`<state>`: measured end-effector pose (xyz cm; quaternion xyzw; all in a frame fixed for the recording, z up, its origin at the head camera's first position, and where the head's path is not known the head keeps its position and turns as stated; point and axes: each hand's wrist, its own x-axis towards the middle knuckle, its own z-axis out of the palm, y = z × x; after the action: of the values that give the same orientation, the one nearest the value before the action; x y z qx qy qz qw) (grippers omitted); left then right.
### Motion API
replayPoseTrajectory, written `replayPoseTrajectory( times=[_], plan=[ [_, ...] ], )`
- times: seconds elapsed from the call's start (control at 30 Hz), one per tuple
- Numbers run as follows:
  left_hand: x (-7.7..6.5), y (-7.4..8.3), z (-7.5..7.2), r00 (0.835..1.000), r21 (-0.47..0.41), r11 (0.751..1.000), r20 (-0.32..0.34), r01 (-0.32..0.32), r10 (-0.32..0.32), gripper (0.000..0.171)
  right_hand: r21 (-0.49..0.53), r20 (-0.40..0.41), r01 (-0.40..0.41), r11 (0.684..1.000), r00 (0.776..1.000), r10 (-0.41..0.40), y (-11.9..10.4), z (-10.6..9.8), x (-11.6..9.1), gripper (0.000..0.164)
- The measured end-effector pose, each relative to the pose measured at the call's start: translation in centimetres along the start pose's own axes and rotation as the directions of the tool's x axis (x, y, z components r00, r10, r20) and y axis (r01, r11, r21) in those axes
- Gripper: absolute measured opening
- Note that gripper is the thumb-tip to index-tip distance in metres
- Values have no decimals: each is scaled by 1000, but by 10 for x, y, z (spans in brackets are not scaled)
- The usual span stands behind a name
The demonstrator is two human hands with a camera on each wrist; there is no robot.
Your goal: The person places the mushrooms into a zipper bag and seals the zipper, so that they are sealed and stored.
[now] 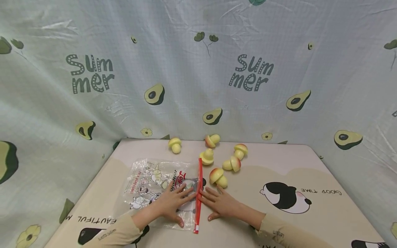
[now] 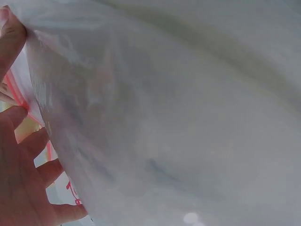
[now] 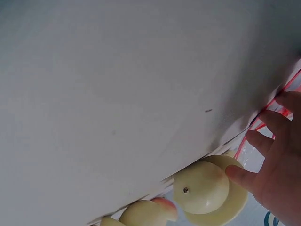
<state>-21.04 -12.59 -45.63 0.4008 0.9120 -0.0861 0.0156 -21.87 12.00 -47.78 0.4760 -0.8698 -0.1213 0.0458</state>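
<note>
A clear plastic zip bag (image 1: 167, 167) printed with cartoon characters lies flat on the table, its red zip strip (image 1: 199, 168) running along the right side. My left hand (image 1: 171, 202) rests on the bag with its fingers spread, pointing toward the strip. In the left wrist view, shiny clear plastic fills much of the picture beside that hand (image 2: 23, 174). On the strip's other side, my right hand (image 1: 222, 204) lies with straight, spread fingers, their tips right at the red edge. A yellow toy mushroom (image 1: 218, 177) with a reddish cap sits just beyond this hand; the right wrist view shows a mushroom (image 3: 202, 188) overlapped by a finger.
More toy mushrooms lie toward the back: one (image 1: 175, 145) behind the bag, one (image 1: 206, 156) by the strip's top end, and several farther right. A printed cloth (image 1: 192, 69) hangs at the table's (image 1: 291, 158) back and sides.
</note>
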Motion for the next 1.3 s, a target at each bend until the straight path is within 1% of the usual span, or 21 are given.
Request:
replayPoseTrajectory(
  times=[0.27,0.4,0.53,0.57,0.7,0.77,0.8,0.87,0.93,1.03,1.17,1.3],
  plan=[
    [0,0,1,1000,-10,1000,-15,-9,9,104,20,-17,1,1000,1000,-1,-1,-2,-2,73],
    [1,0,-2,1000,-53,999,-13,-1,1,104,8,-35,3,1000,999,-2,0,0,-2,72],
    [2,0,-3,1000,-111,994,7,17,-16,103,6,-104,19,1000,994,-18,2,2,-3,71],
    [1,0,-3,1000,-115,993,9,19,-18,103,-8,-134,27,1000,991,-28,4,10,-2,73],
    [1,2,-3,1000,-115,993,3,12,-11,103,-69,-156,28,997,987,-39,3,11,-3,73],
    [1,3,-3,1000,-113,994,7,12,-11,103,-100,-150,21,995,988,-36,2,12,-2,71],
    [2,3,-3,1000,-112,994,10,13,-12,103,-106,-127,14,994,992,-28,-1,4,-4,69],
    [2,4,-2,1000,-111,994,21,17,-15,104,-110,-100,9,994,995,-20,-3,4,-3,69],
    [3,4,-2,999,-102,995,29,17,-14,105,-101,-53,3,995,999,-8,-3,2,-3,70],
    [5,3,-4,1000,-81,997,29,5,-3,105,-78,-10,-5,997,1000,4,-2,-3,-4,71],
    [7,1,-6,999,-70,998,42,-6,9,105,-45,1,2,999,1000,-2,2,-6,-3,72],
    [4,0,-7,998,-97,995,54,-9,15,102,-7,20,9,1000,1000,-9,2,-8,-2,72]
  ],
)
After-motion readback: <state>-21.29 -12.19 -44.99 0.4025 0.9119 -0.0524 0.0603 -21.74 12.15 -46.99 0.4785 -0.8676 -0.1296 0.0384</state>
